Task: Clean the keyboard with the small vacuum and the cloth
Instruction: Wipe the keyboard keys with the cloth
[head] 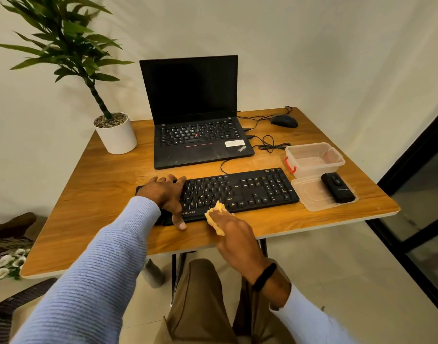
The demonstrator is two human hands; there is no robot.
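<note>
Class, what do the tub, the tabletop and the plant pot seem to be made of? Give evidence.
Clear rectangular tub: see-through, so probably plastic. Brown tabletop: grain lines, slight sheen; wood or wood-look laminate. White round plant pot: smooth, matte; ceramic or plastic, unclear.

A single head-worn wide-angle view looks forward and down from close above the desk's (94,194) near edge, facing its far edge and the wall (312,45) behind.

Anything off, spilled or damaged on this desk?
Nothing spilled or damaged. Only oddity: the small vacuum lies on the loose lid beside the open container. Cables loop untidily right of the laptop.
</note>
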